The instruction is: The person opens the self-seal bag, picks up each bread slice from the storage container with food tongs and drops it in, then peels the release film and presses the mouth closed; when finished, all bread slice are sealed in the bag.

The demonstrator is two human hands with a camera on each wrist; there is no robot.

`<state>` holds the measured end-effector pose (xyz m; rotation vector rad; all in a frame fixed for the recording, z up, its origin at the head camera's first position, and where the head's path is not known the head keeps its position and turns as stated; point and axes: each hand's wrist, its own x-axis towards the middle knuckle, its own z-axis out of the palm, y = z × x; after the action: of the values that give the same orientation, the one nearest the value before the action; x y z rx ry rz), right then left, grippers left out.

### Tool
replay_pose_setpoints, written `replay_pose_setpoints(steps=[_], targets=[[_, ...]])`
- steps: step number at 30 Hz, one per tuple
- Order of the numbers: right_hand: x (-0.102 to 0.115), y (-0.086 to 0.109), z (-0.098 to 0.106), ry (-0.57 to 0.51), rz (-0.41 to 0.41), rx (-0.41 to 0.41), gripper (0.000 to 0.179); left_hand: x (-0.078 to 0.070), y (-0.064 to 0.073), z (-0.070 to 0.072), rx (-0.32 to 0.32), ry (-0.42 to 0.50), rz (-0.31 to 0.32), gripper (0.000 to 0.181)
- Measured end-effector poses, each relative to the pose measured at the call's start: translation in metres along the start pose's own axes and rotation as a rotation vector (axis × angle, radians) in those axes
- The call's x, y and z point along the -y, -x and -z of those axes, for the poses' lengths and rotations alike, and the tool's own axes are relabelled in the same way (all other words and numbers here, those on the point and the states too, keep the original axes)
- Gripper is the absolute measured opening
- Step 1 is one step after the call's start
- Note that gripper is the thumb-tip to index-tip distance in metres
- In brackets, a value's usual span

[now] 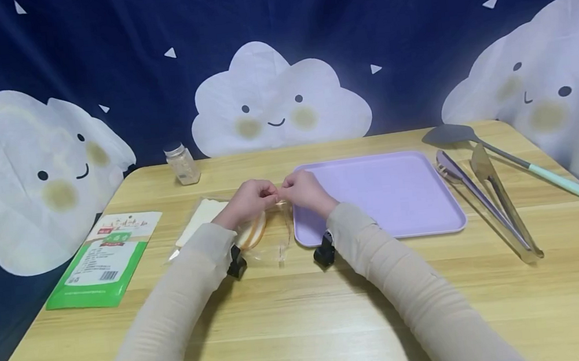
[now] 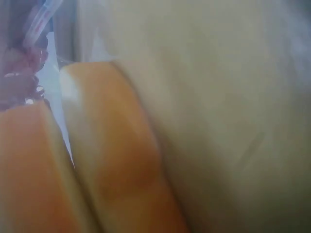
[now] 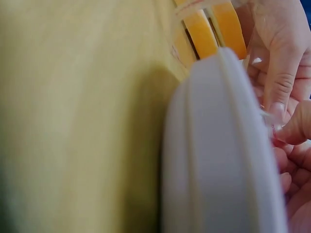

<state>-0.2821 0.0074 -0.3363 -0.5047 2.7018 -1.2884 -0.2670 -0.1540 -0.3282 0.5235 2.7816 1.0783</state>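
A clear plastic bag (image 1: 271,251) with bread slices (image 1: 202,215) inside lies on the table, left of the purple tray (image 1: 375,195). My left hand (image 1: 249,200) pinches the bag's edge at its right end. Touching it, my right hand (image 1: 308,190) pinches the same edge above the tray's left rim. In the right wrist view the fingertips of the left hand (image 3: 282,58) and right hand (image 3: 297,128) meet at the plastic, whose held part is mostly hidden. Brown bread crusts (image 2: 121,141) fill the lower left wrist view, seen close and blurred.
Metal tongs (image 1: 491,207) and a grey spatula with a mint handle (image 1: 561,177) lie right of the tray. A green and white packet (image 1: 104,262) lies flat at the left. Near the back edge stands a small jar (image 1: 183,166), before a dark blue cloud-print curtain (image 1: 273,8).
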Motion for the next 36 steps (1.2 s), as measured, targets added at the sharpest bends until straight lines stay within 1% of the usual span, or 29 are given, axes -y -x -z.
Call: replay_pose_setpoints(steps=[5, 11, 17, 22, 26, 30, 33, 36], targets=[[-0.002, -0.001, 0.000, 0.016, 0.028, 0.011, 0.030, 0.001, 0.001, -0.002, -0.015, 0.020, -0.016, 0.008], [-0.006, -0.001, -0.001, -0.024, 0.003, 0.044, 0.025, 0.006, 0.001, -0.004, -0.030, 0.071, -0.024, 0.009], [-0.009, 0.001, -0.005, -0.156, -0.041, 0.050, 0.017, 0.008, 0.002, -0.006, -0.045, 0.103, -0.010, 0.010], [-0.012, 0.001, -0.004, -0.284, -0.051, 0.045, 0.015, 0.011, 0.002, -0.006, -0.056, 0.176, 0.004, 0.011], [-0.014, 0.002, -0.004, -0.418, -0.036, 0.050, 0.015, 0.015, 0.002, -0.006, -0.069, 0.240, 0.017, 0.013], [-0.014, 0.004, -0.002, -0.536, -0.006, 0.072, 0.018, 0.018, 0.001, -0.005, -0.082, 0.267, 0.038, 0.014], [-0.015, 0.005, -0.001, -0.595, 0.010, 0.092, 0.024, 0.017, 0.001, -0.004, -0.091, 0.276, 0.056, 0.014], [-0.017, 0.005, 0.001, -0.624, 0.014, 0.118, 0.027, 0.016, 0.001, -0.003, -0.090, 0.286, 0.070, 0.014]])
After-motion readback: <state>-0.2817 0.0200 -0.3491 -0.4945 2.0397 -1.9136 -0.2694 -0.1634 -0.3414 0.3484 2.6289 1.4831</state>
